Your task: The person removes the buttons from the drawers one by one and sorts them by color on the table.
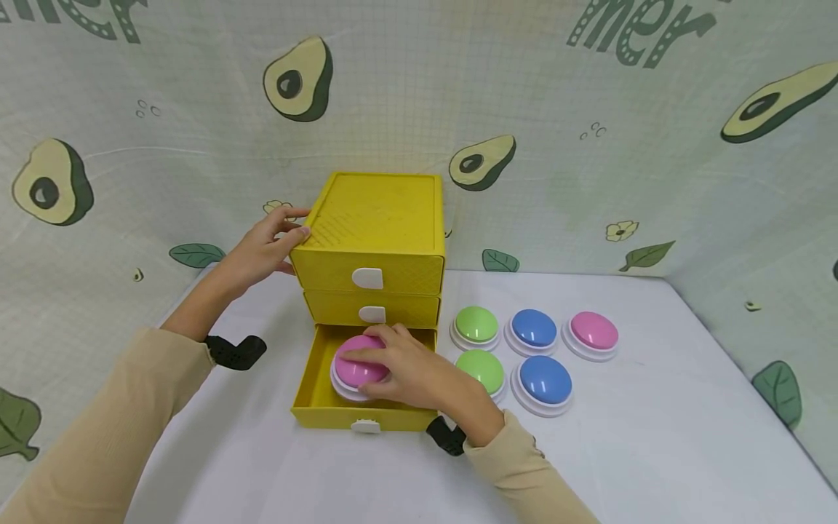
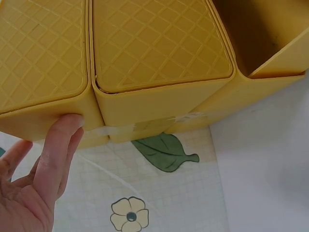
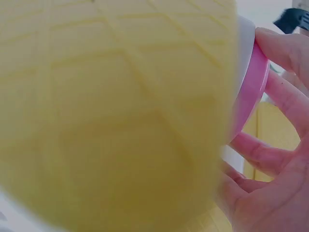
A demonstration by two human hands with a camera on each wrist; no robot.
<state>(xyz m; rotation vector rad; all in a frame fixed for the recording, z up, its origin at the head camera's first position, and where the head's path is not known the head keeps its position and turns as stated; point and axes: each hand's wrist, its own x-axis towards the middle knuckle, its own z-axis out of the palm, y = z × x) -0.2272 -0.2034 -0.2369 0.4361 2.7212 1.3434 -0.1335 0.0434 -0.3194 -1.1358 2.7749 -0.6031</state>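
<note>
A yellow drawer unit [image 1: 376,211] with three stacked drawers has its bottom drawer [image 1: 304,397] pulled out. Over that drawer, my right hand [image 1: 409,367] grips a domed pink push button [image 1: 356,367] with a white base. Fingers and thumb spread round the button's edge; the right wrist view shows them on the pink button [image 3: 253,84], partly hidden behind a blurred yellow wall [image 3: 111,121]. Whether the base touches the drawer floor I cannot tell. My left hand [image 1: 262,247] rests on the unit's upper left edge, its fairly straight fingers [image 2: 60,150] against the yellow side.
Right of the unit on the white table [image 1: 655,437] stand two green buttons [image 1: 476,324], two blue buttons [image 1: 542,380] and another pink button [image 1: 593,331]. One green button [image 1: 483,367] sits close behind my right wrist. An avocado-print cloth [image 1: 393,87] hangs behind.
</note>
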